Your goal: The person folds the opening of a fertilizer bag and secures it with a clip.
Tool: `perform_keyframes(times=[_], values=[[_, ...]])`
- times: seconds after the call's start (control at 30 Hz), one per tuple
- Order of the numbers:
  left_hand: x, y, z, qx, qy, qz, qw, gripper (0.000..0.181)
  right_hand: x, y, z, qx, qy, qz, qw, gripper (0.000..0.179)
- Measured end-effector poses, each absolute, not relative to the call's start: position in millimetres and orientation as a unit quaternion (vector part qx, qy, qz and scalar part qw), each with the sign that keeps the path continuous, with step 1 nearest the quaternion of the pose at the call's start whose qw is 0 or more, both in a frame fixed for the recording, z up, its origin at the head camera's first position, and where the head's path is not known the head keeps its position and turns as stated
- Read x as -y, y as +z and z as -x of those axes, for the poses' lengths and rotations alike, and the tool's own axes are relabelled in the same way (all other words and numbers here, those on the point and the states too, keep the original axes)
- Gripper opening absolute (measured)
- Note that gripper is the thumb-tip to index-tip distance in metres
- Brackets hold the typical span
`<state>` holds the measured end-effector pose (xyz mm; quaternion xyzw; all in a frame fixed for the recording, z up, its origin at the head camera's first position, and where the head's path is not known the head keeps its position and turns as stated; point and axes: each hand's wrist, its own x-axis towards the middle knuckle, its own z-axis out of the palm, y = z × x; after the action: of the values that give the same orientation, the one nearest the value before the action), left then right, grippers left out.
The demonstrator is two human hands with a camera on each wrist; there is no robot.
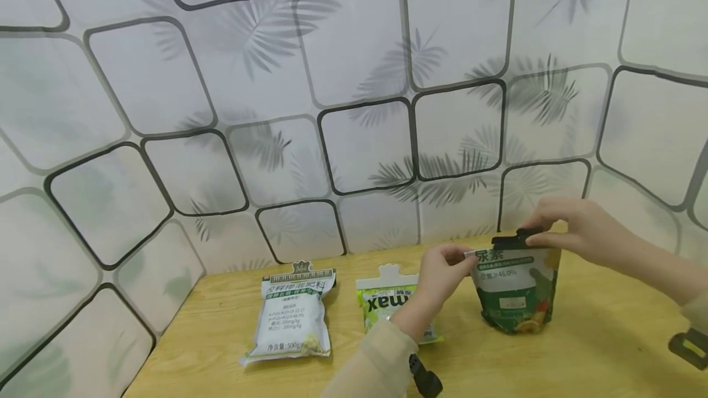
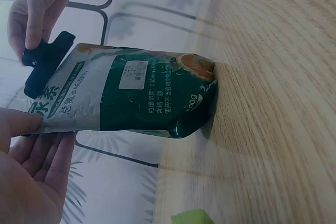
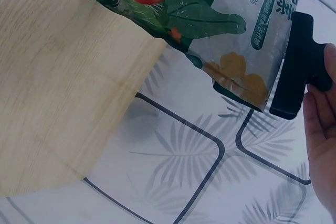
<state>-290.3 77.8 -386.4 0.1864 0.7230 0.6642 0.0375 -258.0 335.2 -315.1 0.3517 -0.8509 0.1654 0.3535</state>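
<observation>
A green and white fertilizer bag [image 1: 511,300] with fruit and vegetable pictures stands upright on the table's right side. My left hand [image 1: 442,278] pinches its upper left corner between thumb and fingers. My right hand [image 1: 575,232] grips a black bag clip [image 1: 511,242] by its handle. In the right wrist view the clip [image 3: 294,66] lies along the bag's top edge, and the right thumb and fingers [image 3: 317,114] press the handle. The left wrist view shows the clip [image 2: 47,64] slanting across the bag's top; whether its jaws bite the film is unclear.
A white fertilizer bag [image 1: 293,318] with a clip along its top lies at the left of the wooden table [image 1: 188,336]. Between it and the green bag lies a lime-green bag [image 1: 381,306] with a white clip [image 1: 389,276], partly behind my left arm. A patterned curtain [image 1: 365,140] stands behind.
</observation>
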Motion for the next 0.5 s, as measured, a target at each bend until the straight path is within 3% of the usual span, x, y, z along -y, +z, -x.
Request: perform_keyframes(times=[0.5], values=[[-78.9,-385.2,289.0,-0.723,0.665,-0.183,0.029,0.011,-333.9,-307.5,267.5,0.863,0.154,-0.37,0.306,0.04]])
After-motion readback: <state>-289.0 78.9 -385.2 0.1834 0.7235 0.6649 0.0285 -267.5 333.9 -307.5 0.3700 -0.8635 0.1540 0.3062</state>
